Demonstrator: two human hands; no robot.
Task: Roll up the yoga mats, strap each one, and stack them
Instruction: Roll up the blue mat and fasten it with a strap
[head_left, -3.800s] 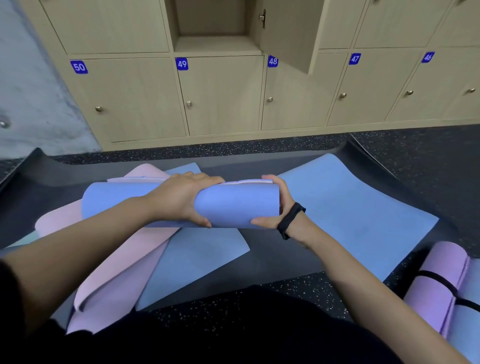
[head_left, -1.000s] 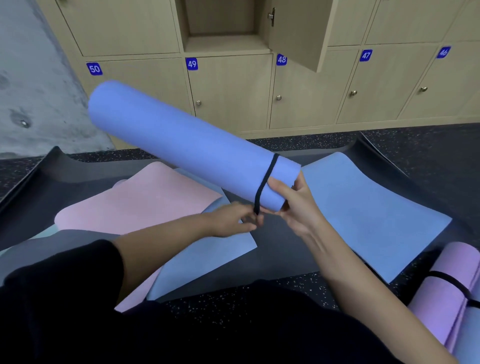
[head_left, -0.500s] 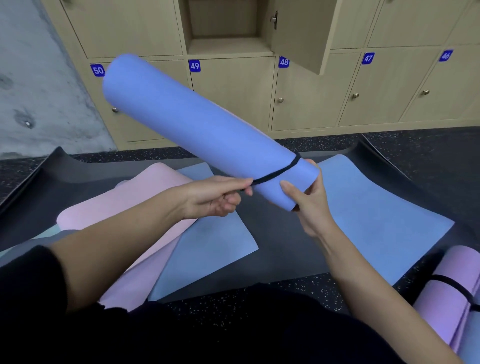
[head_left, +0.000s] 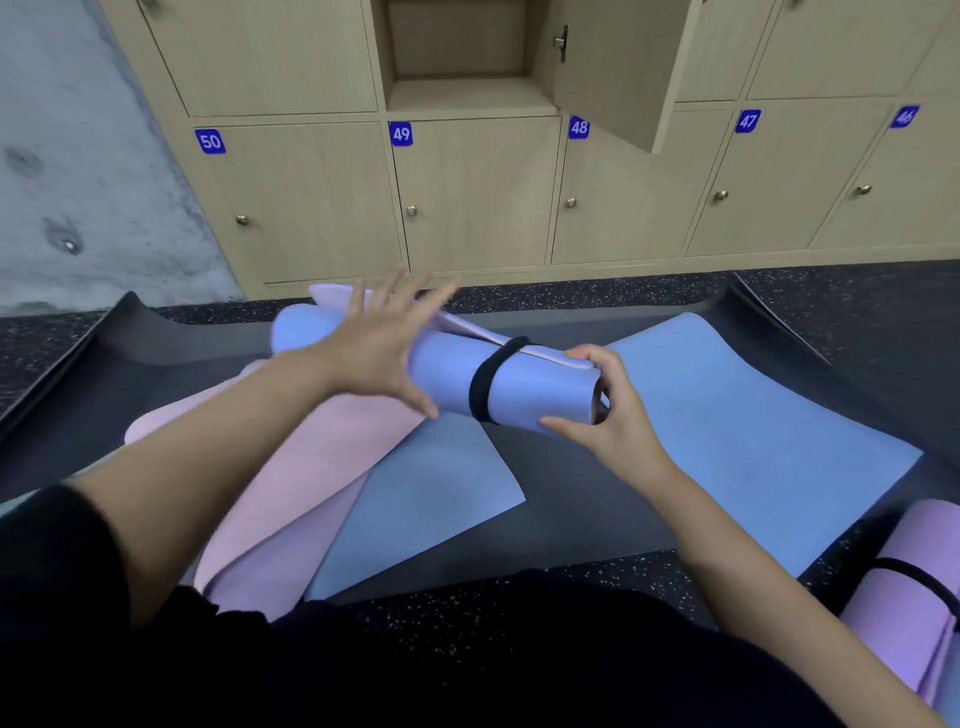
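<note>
Lockers (head_left: 467, 197) numbered 46–50 behind, one door (head_left: 613, 67) open. Flat on the dark floor mat (head_left: 561, 499): pink mat (head_left: 291, 499), large blue mat (head_left: 753, 431). Strapped purple roll (head_left: 904, 587) lower right. Rolled blue mat (head_left: 530, 395) is held above these, black strap (head_left: 485, 382) near its right end. Right hand (head_left: 608, 415) grips that end, fingers curled. Left hand (head_left: 382, 353) spread open, blurred, hides the roll's middle. Half a second ago the roll tilted high and the left hand pinched the strap; now the roll is lower and the strap released.
</note>
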